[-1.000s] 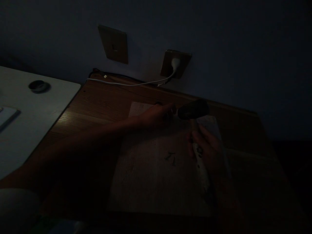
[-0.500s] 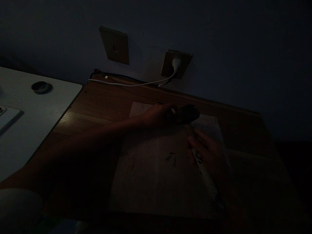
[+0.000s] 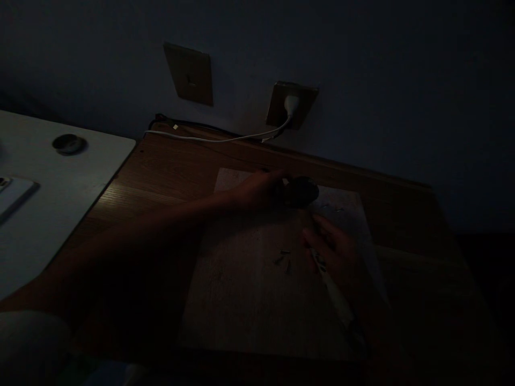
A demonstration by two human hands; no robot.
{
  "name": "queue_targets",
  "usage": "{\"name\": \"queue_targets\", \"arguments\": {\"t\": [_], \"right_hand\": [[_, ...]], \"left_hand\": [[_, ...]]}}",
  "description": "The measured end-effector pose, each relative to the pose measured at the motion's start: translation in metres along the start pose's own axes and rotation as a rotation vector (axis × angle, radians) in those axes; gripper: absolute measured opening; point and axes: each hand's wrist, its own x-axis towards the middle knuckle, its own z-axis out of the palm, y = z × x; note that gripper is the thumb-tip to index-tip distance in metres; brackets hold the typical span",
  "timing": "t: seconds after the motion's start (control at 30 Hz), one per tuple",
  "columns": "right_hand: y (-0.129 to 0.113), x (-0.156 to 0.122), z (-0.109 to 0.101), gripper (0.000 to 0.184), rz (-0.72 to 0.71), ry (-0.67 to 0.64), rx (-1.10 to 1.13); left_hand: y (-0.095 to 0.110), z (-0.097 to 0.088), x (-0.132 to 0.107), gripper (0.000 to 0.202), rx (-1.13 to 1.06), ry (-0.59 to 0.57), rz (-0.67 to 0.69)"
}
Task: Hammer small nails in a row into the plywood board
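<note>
The scene is very dark. My right hand (image 3: 340, 249) is closed around the pale, dark-marked handle of a hammer (image 3: 335, 292), whose dark, blunt head points away from me. My left hand (image 3: 259, 190) rests low over the far part of a pale wooden board (image 3: 225, 305). Its fingers are closed close beside the hammer's head, and the head and shadow hide what they pinch. Several small metal screws or nails (image 3: 287, 265) lie on the board between the two hands. A few more small metal pieces (image 3: 339, 209) lie beyond my right hand.
The board lies on a brown wooden table (image 3: 137, 171) against a wall. A white cable (image 3: 225, 140) runs along the back edge to a plug in a wall socket (image 3: 306, 104). At left, a white table (image 3: 36, 161) carries a roll of tape (image 3: 67, 143).
The hammer's head has moved left and slightly down towards my left hand. My right hand has shifted left with the handle. My left hand has stayed almost in place.
</note>
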Motion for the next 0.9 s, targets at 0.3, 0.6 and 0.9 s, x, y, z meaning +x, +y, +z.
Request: {"name": "queue_targets", "arguments": {"t": [0.3, 0.6, 0.9], "right_hand": [[0.007, 0.005, -0.002, 0.034, -0.031, -0.058, 0.063], [0.001, 0.008, -0.006, 0.025, -0.067, 0.106, 0.311], [0.003, 0.012, -0.005, 0.026, -0.050, 0.049, 0.345]], "left_hand": [[0.002, -0.003, -0.001, 0.043, 0.060, -0.020, 0.044], [0.065, -0.022, -0.019, 0.029, 0.293, -0.256, 0.120], [0.081, 0.008, -0.040, 0.015, 0.462, -0.567, 0.297]]}}
